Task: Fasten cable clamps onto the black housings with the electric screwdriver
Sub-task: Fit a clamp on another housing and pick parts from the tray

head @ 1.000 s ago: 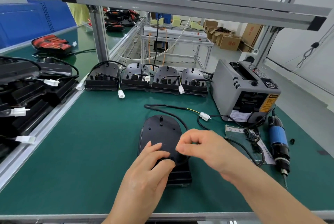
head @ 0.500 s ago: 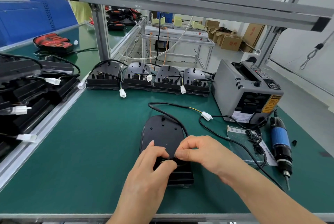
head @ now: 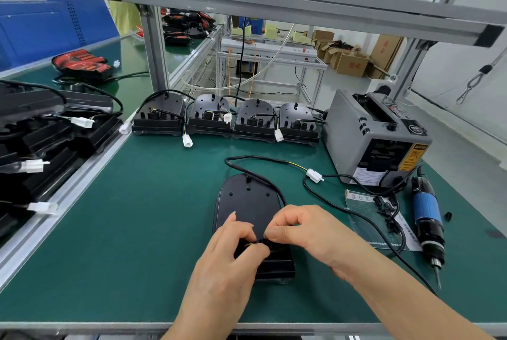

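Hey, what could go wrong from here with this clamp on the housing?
1. The left hand and right hand both pinch what looks like the clamp on the housing. Freeing one hand to fetch the screwdriver may let the clamp shift.
2. A cable runs close beside the right forearm, so that reach could snag it.

Four housings (head: 253, 117) in row, one screwdriver (head: 426, 213)

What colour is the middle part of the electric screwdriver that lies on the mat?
Blue: the electric screwdriver has a blue middle band, clearest in the head view.
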